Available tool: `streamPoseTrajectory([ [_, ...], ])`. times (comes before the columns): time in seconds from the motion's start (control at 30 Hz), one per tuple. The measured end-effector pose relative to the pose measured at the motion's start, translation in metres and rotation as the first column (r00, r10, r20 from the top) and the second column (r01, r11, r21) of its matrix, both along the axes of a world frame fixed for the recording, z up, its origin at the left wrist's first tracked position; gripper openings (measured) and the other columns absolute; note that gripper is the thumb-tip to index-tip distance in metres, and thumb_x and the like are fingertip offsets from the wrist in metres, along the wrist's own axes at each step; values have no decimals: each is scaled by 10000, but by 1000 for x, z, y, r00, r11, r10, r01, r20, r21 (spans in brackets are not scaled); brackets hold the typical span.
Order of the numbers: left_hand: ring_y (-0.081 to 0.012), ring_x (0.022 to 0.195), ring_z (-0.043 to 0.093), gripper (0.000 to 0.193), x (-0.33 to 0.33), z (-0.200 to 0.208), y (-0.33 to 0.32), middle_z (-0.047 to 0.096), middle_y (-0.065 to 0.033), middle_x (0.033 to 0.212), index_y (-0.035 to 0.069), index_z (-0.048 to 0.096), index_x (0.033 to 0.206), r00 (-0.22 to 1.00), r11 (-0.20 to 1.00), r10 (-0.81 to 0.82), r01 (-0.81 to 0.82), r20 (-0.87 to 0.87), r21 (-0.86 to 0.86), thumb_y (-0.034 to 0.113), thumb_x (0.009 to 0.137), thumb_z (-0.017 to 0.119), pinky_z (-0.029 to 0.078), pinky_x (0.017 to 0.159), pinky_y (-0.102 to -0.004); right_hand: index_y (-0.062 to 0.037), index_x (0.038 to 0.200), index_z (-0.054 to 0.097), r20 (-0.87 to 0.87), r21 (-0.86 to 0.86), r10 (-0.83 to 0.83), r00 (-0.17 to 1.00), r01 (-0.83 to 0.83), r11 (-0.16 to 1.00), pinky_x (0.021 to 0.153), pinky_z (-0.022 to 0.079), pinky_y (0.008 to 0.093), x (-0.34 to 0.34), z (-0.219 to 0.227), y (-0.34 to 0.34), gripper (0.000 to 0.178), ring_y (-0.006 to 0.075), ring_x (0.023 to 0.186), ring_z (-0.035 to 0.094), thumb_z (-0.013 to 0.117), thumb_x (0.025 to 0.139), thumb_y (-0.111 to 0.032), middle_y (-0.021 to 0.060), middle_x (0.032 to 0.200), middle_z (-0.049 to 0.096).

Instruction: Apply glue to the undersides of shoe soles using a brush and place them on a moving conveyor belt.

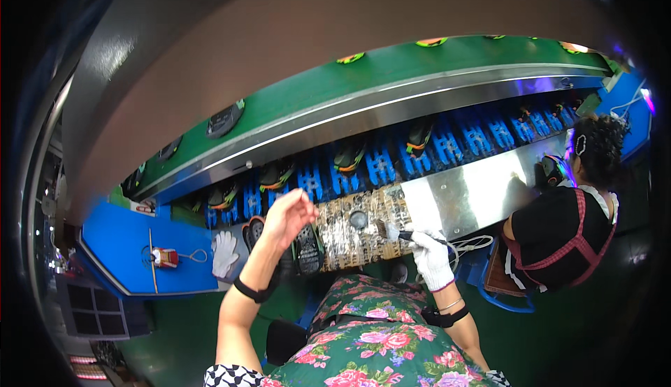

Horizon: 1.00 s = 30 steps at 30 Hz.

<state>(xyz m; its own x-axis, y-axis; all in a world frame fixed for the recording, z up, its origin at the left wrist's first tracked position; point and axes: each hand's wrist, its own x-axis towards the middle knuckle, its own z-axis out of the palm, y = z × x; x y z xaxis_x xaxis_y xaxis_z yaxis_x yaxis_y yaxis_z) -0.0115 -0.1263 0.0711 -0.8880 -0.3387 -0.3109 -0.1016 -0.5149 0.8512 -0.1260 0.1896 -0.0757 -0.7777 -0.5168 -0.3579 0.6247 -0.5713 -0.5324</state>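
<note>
While you sit at the paper-covered pad [356, 230] on the table [133, 247], one spare white glove [224, 253] lies left of it. Your bare left hand [288, 214] lifts one black sole [308, 247] with loose fingers. Right of the pad's middle, your gloved right hand [430, 254] grips one brush [391, 232], tip down for dabbing.

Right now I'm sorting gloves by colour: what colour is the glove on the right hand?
White; the glove on the right hand shows best in the head view, holding a small brush.
</note>
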Motion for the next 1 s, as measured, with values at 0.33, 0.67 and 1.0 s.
streamPoseTrajectory([
  [0.33, -266, 969, 687, 348, -255, 80, -13, 677, -140, 915, -18, 633, 1071, 962, 152, -95, -241, -257, -958, 290, 914, 673, 553, 835, -382, 3, 923, 703, 38, -126, -191, 981, 195, 973, 640, 577, 248, 13, -3, 43, 125, 170, 723, 685, 657, 848, 92, 90, 868, 721],
  [0.67, -325, 992, 654, 426, -313, 47, -70, 707, -135, 921, 16, 618, 1137, 962, -133, 124, -227, -244, -965, 342, 891, 738, 483, 823, -453, -19, 942, 713, 29, -82, -333, 943, 334, 939, 648, 566, 261, 12, 16, 61, 125, 159, 736, 689, 717, 839, 53, 76, 885, 732],
  [1.0, -150, 1035, 566, 261, -114, 24, -53, 552, -60, 1109, 59, 618, 1158, 883, 476, 166, -461, -438, -749, 172, 932, 686, 505, 929, -343, 13, 1016, 734, -106, -34, -222, 969, 219, 975, 759, 550, 259, 4, 50, 77, 145, 163, 860, 699, 687, 881, -12, 96, 1005, 744],
])
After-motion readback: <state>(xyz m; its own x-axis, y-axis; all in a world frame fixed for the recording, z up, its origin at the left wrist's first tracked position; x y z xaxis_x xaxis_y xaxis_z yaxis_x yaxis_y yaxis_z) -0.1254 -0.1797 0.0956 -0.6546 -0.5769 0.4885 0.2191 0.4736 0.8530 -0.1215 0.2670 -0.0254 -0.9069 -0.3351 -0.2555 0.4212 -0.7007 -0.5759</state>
